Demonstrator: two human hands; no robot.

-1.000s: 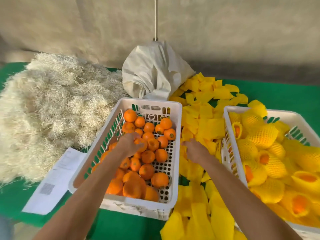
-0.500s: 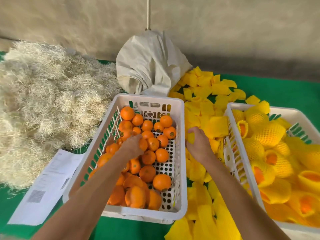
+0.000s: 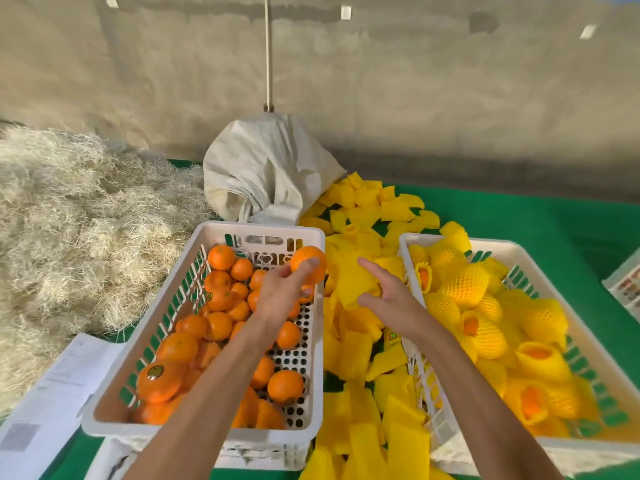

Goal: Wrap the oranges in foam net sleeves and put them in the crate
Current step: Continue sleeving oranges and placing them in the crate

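An orange (image 3: pixel 309 263) sits gripped in the left hand (image 3: pixel 282 293) above the white crate (image 3: pixel 204 429) of loose fruit, while the right hand (image 3: pixel 391 295) pinches a yellow foam sleeve (image 3: pixel 353 280) over the sleeve pile (image 3: pixel 360 427) on the green surface (image 3: pixel 540 220).

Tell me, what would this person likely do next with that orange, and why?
Probably bring the orange in the left hand across to the yellow foam sleeve the right hand holds, and slip it in: the fruit is lifted and bare, the sleeve close beside it.
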